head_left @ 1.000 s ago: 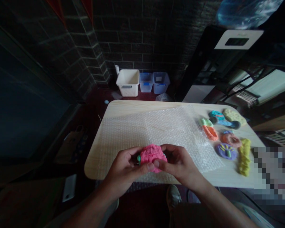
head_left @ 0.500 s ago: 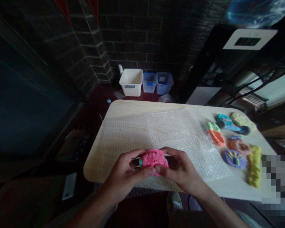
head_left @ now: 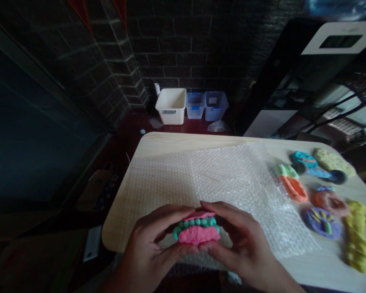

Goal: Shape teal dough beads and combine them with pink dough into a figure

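Note:
Between my two hands is a pink clay piece (head_left: 198, 235) with a row of small green balls along its side, like a layered clay burger. My left hand (head_left: 152, 240) grips its left side, thumb below and fingers over the top. On the other side my right hand (head_left: 240, 236) holds it the same way, the thumbs almost meeting at the near edge. The piece is held above the near part of a bubble wrap sheet (head_left: 167, 179). Its underside is hidden from me.
Bubble wrap covers much of the wooden table (head_left: 183, 138). At the right lie several clay models, among them an orange and green one (head_left: 293, 185), a purple disc (head_left: 321, 221), a yellow strip (head_left: 356, 236) and a blue dumbbell shape (head_left: 320, 173). Beyond the table stands a white bin (head_left: 172, 108).
The clay piece has been tilted, so its side with the green balls now faces me instead of the pink surface. Both hands stay on it, slightly lower in view.

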Demonstrator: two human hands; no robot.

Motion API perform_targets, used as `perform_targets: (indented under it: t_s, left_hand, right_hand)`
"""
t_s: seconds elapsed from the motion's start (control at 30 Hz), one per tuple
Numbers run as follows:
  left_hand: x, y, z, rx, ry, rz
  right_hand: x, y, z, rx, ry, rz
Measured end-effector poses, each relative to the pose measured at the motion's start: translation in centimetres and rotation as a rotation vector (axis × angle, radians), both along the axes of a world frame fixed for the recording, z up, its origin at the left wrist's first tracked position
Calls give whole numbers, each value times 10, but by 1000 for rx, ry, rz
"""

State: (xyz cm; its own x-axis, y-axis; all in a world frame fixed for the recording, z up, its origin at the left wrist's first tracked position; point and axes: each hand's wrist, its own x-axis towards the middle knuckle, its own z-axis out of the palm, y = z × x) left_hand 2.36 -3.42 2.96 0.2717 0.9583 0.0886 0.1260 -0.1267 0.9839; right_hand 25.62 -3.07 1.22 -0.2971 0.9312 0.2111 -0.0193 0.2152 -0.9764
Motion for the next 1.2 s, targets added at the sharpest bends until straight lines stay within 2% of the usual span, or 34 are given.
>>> perform_targets:
  t_s: [0.13,0.37,0.53,0.7,0.77,0.93,1.2]
  left_hand:
    - [-1,0,-1,134,54,-1]
    - [5,0,-2,119,20,17]
    - [8,0,-3,-3,-66,34]
    - [14,6,-3,-330,-160,25]
    - [17,7,-2,-409,-211,26]
    - [19,7,-3,-426,-237,16]
    - [17,6,-4,-461,-256,-12]
  right_hand:
    - [3,1,6,79,-34,9]
    - [6,0,6,87,-26,-18]
    - [3,0,1,-81,81,3]
    - [-1,5,1,-290,127,47]
    - [-3,7,-1,-350,148,70]
    - [-4,7,-7,-452,195,83]
    - [-3,7,-7,-431,136,58]
